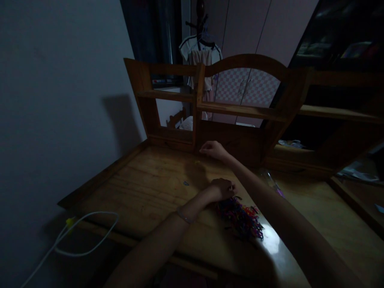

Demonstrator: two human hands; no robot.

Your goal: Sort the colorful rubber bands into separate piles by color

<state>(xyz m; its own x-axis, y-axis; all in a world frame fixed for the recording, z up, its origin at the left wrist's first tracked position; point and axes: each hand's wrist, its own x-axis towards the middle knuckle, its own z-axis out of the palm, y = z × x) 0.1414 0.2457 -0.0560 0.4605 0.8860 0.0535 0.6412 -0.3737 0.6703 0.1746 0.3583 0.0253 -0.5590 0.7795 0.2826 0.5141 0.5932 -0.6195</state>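
A tangled heap of small multicoloured loops or strands (241, 220), purple, red, blue and dark, lies on the wooden desk (144, 188). My left hand (222, 189) is at its far left edge, with fingers curled; what they hold, if anything, is too dark to make out. Above the far part of the desk, my right hand (213, 150) is raised, its thumb and fingertips drawn together. Anything in that pinch is too small to see. Below it on the desktop lie a tiny yellow piece (197, 162) and a small bluish-grey piece (186, 183).
A wooden shelf unit (240, 111) rises along the desk's back. A clear plastic object with a purple part (279, 193) lies right of my right forearm. At the front left, a white cable (87, 254) loops over the edge. The wall (69, 100) borders the left side.
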